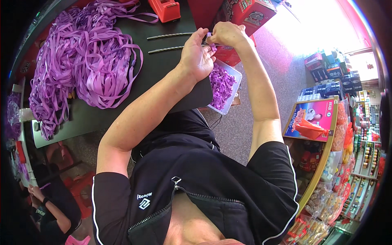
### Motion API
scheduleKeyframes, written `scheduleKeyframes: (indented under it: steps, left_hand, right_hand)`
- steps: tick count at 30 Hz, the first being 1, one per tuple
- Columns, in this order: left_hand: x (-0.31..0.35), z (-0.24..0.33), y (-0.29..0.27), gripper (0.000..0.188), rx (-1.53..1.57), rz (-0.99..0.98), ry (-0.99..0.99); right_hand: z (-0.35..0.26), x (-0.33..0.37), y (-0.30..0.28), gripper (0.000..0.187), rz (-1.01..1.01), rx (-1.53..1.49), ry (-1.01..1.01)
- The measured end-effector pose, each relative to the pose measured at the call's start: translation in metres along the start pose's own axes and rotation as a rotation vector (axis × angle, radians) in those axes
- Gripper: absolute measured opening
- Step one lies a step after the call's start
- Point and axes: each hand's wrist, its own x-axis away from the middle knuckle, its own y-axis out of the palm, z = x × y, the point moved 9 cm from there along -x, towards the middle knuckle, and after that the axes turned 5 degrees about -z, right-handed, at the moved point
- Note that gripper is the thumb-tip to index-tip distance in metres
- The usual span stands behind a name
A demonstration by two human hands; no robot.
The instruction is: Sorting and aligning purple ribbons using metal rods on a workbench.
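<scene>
Beyond the table's corner, my two hands are close together at the far ends of two twisted metal rods [169,36]. A short bit of purple ribbon [212,47] shows between them. My right hand [229,34] is closed, its fingertips pinching the ribbon from above. Palm up, my left hand [197,59] has its thumb apart from its loosely curled fingers, beside the rods and ribbon. Just below the hands, a white plastic bin [237,87] holds many small purple ribbon pieces [221,85]. The ribbon's exact path round the rods is hidden.
A big heap of purple ribbon [94,61] covers the left of the dark table [163,77]. A red tape dispenser [165,10] and red boxes [253,14] are at the back. Stocked shelves [363,163] stand right; another person [57,200] sits lower left.
</scene>
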Motion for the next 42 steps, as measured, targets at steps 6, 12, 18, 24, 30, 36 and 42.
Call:
scheduleKeyframes:
  steps: [6,12,18,24,30,36,42]
  left_hand:
    - [-0.001,0.0,-0.001,0.051,0.015,0.012,0.001]
    - [0.001,-0.001,0.007,0.058,0.019,0.0,0.009]
    - [0.005,0.002,0.006,0.064,-0.033,0.036,0.004]
    - [0.002,0.004,0.002,0.064,-0.035,0.018,-0.002]
    - [0.001,0.003,0.0,0.065,-0.054,0.001,0.0]
    - [0.0,0.001,0.003,0.064,-0.049,-0.001,-0.008]
    - [0.003,0.003,0.004,0.063,-0.051,0.009,-0.006]
  right_hand:
    - [0.015,-0.008,0.005,0.044,0.024,-0.148,-0.051]
    - [0.068,-0.016,0.034,0.047,0.147,-0.711,-0.241]
    - [0.073,-0.026,0.134,0.026,-0.002,-1.656,-0.085]
    - [-0.013,-0.038,0.153,0.026,-0.383,-2.503,-0.488]
    - [-0.027,-0.033,0.148,0.03,-0.565,-2.65,-0.727]
    - [-0.018,-0.034,0.155,0.027,-0.644,-2.676,-0.775]
    - [-0.004,-0.029,0.132,0.021,-0.55,-2.458,-0.57]
